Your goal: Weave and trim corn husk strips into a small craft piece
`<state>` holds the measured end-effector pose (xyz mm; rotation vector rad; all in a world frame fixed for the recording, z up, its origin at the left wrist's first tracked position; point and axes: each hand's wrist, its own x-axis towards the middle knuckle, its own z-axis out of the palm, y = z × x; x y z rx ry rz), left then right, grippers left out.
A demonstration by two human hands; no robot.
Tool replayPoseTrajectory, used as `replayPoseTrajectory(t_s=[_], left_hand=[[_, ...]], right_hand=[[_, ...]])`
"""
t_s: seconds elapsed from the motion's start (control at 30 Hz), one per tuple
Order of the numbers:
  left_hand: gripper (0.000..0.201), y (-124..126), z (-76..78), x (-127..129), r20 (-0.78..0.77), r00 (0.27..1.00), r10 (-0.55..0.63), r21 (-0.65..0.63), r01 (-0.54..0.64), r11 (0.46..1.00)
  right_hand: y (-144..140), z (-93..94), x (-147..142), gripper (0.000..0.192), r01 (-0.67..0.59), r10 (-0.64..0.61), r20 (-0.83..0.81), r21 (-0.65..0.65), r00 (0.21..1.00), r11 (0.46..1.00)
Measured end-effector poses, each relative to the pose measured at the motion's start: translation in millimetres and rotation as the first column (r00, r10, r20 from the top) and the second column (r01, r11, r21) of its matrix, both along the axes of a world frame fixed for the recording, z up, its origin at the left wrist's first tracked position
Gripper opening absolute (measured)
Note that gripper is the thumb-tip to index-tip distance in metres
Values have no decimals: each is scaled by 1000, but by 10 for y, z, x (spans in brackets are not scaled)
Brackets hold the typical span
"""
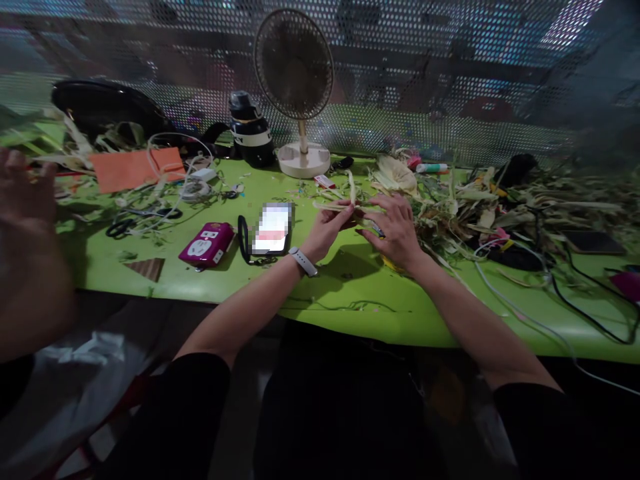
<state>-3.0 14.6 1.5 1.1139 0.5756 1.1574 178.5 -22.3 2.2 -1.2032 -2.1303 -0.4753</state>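
A: Take the fan (294, 73) as our marker. Under it runs the green table (350, 293), and the largest thing on that table is the heap of dry husks (500, 200), off to the fan's right and reaching toward the far edge.

B: Left of the fan we see the dark bottle (250, 130) just beside it, then the orange sheet (135, 168), with scissors (135, 221) nearer us. In front of the fan lies a phone (271, 229), and left of that a magenta power strip (207, 245).

A: Our hands meet in front of the fan, slightly right. Our left hand (327, 228), with a watch on the wrist, pinches one end of a pale husk strip (340, 205). Our right hand (397, 230) lies curled over the other end, fingers bent down on it, at the heap's near edge.

B: How far along, would we say?

A: Early or midway, we judge. The strip looks loose and short, nothing finished shows near it, and most of the heap lies unworked.

B: And the blurred hand (23, 193) far to the fan's left?

A: Another person's, raised above the table's end; whether it holds anything we cannot tell.
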Motion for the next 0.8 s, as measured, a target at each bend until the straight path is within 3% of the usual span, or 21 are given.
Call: replayPoseTrajectory(t_s=[0.33, 0.6, 0.8], left_hand=[[27, 25, -56, 16, 42, 999, -22, 54, 20, 998], [32, -1, -36, 37, 29, 999, -42, 120, 38, 992], [25, 53, -61, 39, 84, 993, 85, -25, -84, 996]], right_hand=[[9, -126, -140, 41, 84, -89, -114, -51, 990, 995], [66, -186, -136, 48, -2, -41, -309, -138, 950, 990], [5, -131, -182, 39, 38, -55, -198, -89, 979, 995]])
